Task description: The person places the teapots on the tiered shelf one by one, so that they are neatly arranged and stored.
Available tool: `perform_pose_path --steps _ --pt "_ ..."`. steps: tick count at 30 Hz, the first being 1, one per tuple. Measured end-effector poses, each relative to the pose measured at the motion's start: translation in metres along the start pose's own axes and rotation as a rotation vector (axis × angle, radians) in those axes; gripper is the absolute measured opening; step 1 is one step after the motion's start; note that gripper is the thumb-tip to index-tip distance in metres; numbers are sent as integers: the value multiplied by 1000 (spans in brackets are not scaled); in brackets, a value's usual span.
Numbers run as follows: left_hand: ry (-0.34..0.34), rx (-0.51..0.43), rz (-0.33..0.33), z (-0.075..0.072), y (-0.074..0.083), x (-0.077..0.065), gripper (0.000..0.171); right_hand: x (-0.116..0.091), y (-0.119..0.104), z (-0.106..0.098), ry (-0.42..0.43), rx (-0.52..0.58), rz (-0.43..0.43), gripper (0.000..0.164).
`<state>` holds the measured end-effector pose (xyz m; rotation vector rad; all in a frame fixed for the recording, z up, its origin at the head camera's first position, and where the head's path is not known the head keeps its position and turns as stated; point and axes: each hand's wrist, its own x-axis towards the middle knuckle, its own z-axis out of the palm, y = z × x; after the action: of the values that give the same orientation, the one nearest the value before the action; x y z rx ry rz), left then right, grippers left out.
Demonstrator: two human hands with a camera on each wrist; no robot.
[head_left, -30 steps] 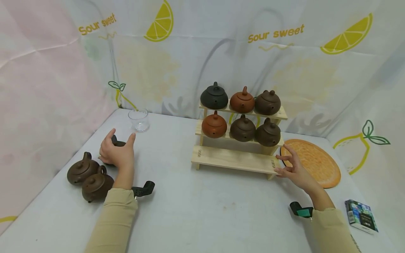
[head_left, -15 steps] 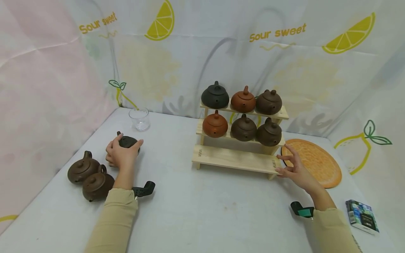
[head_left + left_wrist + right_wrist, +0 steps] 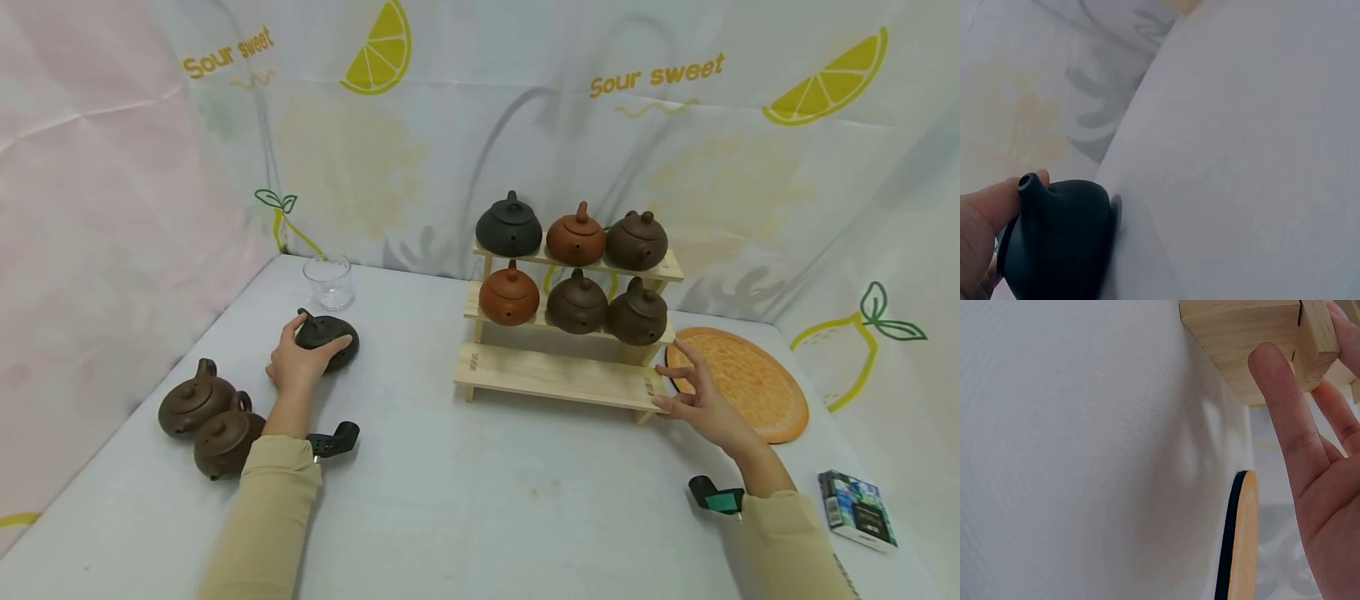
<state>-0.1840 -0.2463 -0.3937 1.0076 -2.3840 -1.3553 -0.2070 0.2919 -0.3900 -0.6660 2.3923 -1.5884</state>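
My left hand (image 3: 295,365) grips a black teapot (image 3: 330,330) at the left of the table, thumb and fingers around its body. In the left wrist view the dark teapot (image 3: 1063,240) has its spout toward the camera. My right hand (image 3: 702,406) holds the right end of the lowest board of a three-tier wooden display stand (image 3: 555,375), with thumb and fingers at its edges. The right wrist view shows fingers (image 3: 1285,406) by the stand's end (image 3: 1241,337). Two brown teapots, one (image 3: 197,400) behind the other (image 3: 228,442), stand left of my left forearm.
Several black, orange-red and brown teapots, such as an orange-red one (image 3: 509,296), fill the upper two tiers. A clear glass cup (image 3: 330,287) stands at the back left. A round pizza-patterned board (image 3: 750,383) lies right of the stand, with a small box (image 3: 857,510) nearer.
My left hand has closed around the black teapot and moved it right, away from the two brown teapots. My right hand stays at the stand's end.
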Motion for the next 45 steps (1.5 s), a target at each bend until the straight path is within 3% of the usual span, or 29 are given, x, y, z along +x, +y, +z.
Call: perform_pose_path --steps 7,14,21,32,38,45 --pt "-30 -53 23 -1 -1 2 84 1 1 -1 -3 -1 -16 92" --pt "-106 -201 18 2 2 -4 85 1 4 -2 -7 5 -38 93" --pt "-158 -249 53 3 13 -16 84 0 4 -2 -8 -1 -20 94" --pt "-318 -357 114 8 28 -41 80 1 2 -2 -10 -2 -15 93" --pt "-394 -368 183 15 35 -56 76 1 2 -2 -8 2 -2 92" --pt "-453 -316 245 27 42 -71 75 1 3 -3 -1 1 2 92"
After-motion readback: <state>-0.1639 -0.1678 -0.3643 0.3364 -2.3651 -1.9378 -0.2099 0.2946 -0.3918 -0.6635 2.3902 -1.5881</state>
